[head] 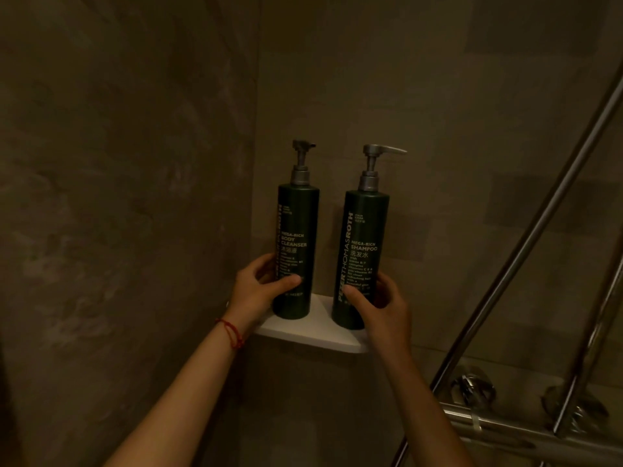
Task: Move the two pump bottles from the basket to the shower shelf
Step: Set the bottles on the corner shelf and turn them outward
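Note:
Two dark green pump bottles stand upright on a white corner shower shelf. The left one, a body cleanser bottle, has my left hand wrapped round its lower part. The right one, a shampoo bottle, is gripped low down by my right hand. Both have grey pump heads; the shampoo's spout points right. Both bottle bases touch the shelf. No basket is in view.
Brown stone-look walls meet in the corner behind the shelf. Chrome shower pipes slant up at the right, with a chrome mixer bar and valves low at the right. A red string bracelet is on my left wrist.

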Tool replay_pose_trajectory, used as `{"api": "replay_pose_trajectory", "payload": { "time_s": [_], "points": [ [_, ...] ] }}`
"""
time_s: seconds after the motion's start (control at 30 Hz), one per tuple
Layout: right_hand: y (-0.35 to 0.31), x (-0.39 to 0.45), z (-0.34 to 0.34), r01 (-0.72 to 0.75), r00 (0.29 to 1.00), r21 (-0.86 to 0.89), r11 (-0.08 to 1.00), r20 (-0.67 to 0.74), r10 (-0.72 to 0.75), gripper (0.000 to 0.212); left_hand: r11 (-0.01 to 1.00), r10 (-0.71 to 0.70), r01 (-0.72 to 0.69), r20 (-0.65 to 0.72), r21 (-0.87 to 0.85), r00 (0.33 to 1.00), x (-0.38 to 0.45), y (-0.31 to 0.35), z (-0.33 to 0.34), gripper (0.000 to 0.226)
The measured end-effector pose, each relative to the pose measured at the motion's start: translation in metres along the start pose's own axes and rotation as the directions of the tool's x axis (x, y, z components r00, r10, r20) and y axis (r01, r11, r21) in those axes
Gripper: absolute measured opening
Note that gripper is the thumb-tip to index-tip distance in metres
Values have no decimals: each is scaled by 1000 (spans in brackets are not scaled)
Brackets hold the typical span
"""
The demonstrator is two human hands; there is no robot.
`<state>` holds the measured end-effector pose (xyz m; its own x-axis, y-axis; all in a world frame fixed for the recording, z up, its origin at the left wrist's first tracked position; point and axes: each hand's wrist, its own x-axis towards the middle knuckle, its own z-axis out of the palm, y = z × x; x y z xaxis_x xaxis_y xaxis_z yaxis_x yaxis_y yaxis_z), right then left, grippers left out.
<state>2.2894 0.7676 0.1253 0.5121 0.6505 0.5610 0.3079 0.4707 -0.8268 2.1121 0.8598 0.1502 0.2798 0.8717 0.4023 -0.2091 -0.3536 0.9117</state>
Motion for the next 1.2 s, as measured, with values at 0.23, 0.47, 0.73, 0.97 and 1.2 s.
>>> {"api": "replay_pose_trajectory", "payload": {
  "time_s": [0.23,0.47,0.73,0.97,1.2],
  "points": [
    [1,-1,0,15,1000,-23,1000,-9,-16,60,999,28,-27,-27,22,999,0,-1,2,67],
    [-1,0,1,6,1000,-25,1000,-5,-6,54,1000,24,-24,-29,-1,999,1,-3,3,69],
    [-7,-1,3,-9,1000,-71,997,2,9,52,1000,8,-8,-13,-12,1000,3,-3,3,68],
    [-15,-4,4,-45,999,-117,992,-8,44,55,1000,1,-1,2,16,1000,2,-2,-1,66],
    [-19,-8,13,-66,998,-121,990,-13,65,55,1000,-17,17,-6,-14,1000,2,-2,-9,66]
  ]
}}
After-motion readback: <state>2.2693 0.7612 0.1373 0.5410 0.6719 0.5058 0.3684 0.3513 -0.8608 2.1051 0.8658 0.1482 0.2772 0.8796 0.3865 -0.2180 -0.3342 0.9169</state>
